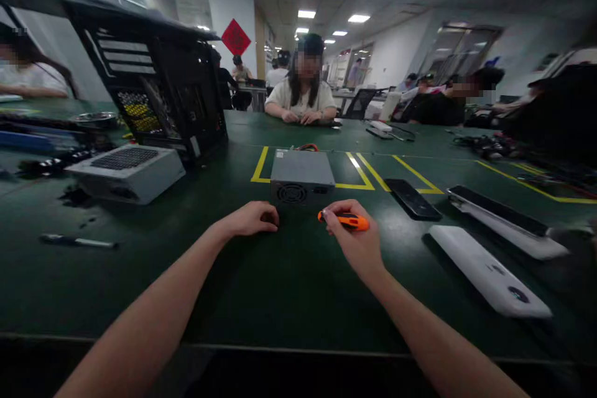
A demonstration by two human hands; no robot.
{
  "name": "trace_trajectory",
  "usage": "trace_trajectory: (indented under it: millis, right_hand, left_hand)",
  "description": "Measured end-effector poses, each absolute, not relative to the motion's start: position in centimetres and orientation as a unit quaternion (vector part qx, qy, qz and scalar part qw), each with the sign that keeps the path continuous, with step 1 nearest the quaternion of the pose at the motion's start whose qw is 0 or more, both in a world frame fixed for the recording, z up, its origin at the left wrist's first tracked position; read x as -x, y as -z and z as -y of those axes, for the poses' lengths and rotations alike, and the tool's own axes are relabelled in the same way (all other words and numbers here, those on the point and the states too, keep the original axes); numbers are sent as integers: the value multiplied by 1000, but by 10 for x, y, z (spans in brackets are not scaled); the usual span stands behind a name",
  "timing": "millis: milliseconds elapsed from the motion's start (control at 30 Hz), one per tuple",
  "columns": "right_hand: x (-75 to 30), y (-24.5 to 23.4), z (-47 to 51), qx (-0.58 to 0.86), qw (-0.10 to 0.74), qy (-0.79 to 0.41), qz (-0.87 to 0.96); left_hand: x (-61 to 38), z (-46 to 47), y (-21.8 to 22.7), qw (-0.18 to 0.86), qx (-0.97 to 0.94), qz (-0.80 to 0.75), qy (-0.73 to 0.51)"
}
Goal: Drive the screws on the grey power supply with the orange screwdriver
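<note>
My right hand (351, 235) is closed around an orange-handled screwdriver (351, 221), held just in front of a grey power supply unit (302, 175) that lies on the green table (280, 286). The unit's fan grille faces me. My left hand (252, 220) rests on the table just left of the unit's front, its fingers curled inward in a pinch; whatever they hold is too small to see.
An open black computer case (153, 84) and a second grey power supply (128, 171) stand at the left. A dark phone (413, 199) and white panels (487, 270) lie at the right. A pen (77, 240) lies at the near left. People sit across the table.
</note>
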State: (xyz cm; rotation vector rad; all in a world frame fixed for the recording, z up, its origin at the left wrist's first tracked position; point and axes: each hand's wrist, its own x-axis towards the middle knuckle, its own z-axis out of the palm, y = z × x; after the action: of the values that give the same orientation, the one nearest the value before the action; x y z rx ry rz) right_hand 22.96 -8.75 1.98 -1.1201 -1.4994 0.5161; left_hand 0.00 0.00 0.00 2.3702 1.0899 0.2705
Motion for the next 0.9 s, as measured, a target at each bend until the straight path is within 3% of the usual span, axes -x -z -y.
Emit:
trace_trajectory:
  millis: [767,900]
  right_hand:
    - [-228,-23,91,457,551,-218,663]
    - [-228,-23,92,453,556,-213,663]
  left_hand:
    - [-10,9,1,252,-882,-381,-118]
    - [-15,10,1,295,-852,-402,-162]
